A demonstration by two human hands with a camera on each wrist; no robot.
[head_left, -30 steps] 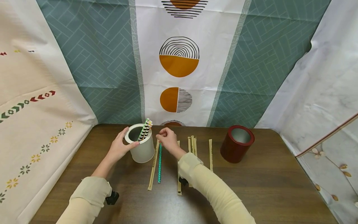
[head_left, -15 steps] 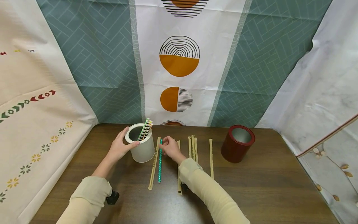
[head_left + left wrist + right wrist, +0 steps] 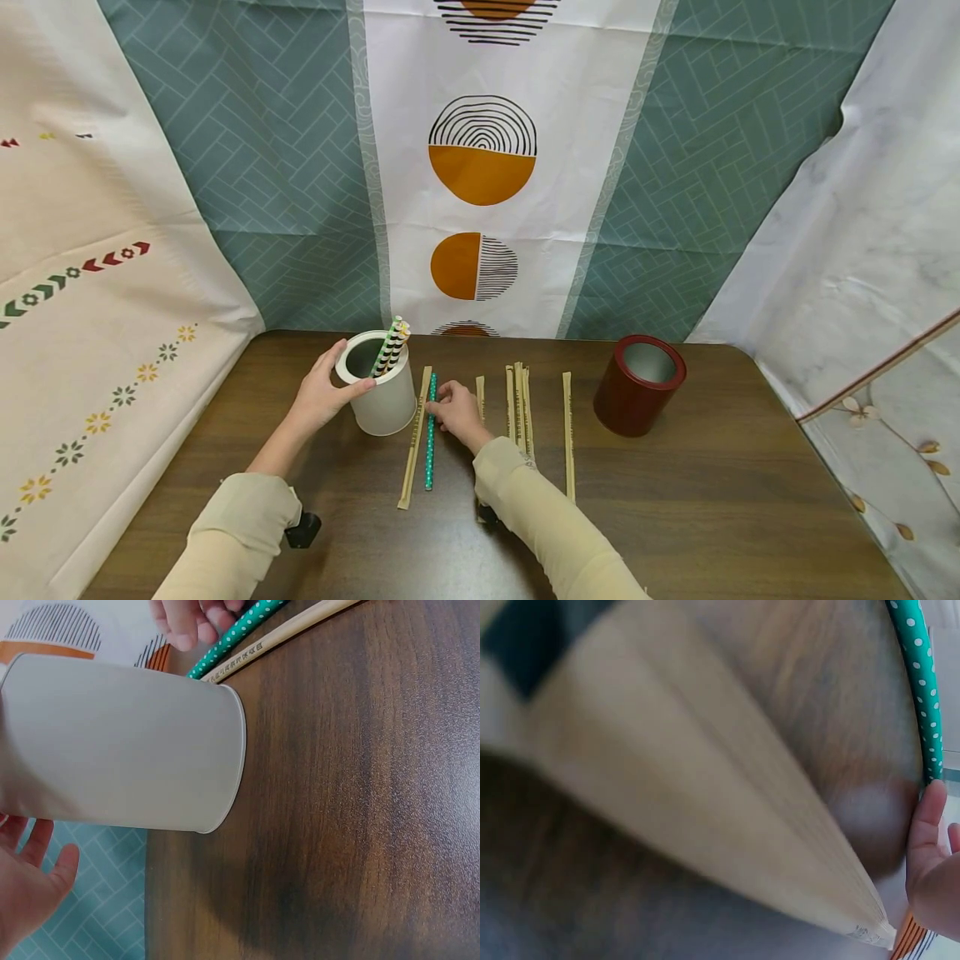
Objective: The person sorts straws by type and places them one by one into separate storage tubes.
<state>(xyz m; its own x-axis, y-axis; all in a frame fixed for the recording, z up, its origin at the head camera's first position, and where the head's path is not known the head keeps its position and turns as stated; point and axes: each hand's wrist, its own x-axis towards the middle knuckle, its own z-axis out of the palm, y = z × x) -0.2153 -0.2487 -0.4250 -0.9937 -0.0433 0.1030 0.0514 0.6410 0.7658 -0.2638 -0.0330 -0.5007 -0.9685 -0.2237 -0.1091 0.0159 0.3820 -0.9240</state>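
A white can (image 3: 383, 407) stands upright at the table's back left, with several patterned paper straws (image 3: 391, 348) leaning inside. My left hand (image 3: 321, 393) grips it near the rim, thumb in front and fingers around the far side. A green polka-dot straw (image 3: 430, 450) lies on the table right of the can, beside a narrow brown paper-wrapped stick (image 3: 414, 446). Over the green straw's far part is my right hand (image 3: 459, 414), loosely bent, its fingertips at the straw. In the right wrist view the thumb lies by the green straw (image 3: 924, 690); no firm pinch shows.
More paper-wrapped sticks (image 3: 519, 400) lie right of my right hand, one partly under its forearm. Another wrapped stick (image 3: 568, 433) lies further right. A dark red can (image 3: 637, 387) stands at the back right. Patterned cloth (image 3: 480, 275) hangs behind the table.
My right hand has moved from the green straw's far end a little nearer along it, uncovering that end. The straw stays on the table. My left hand keeps its hold on the can.
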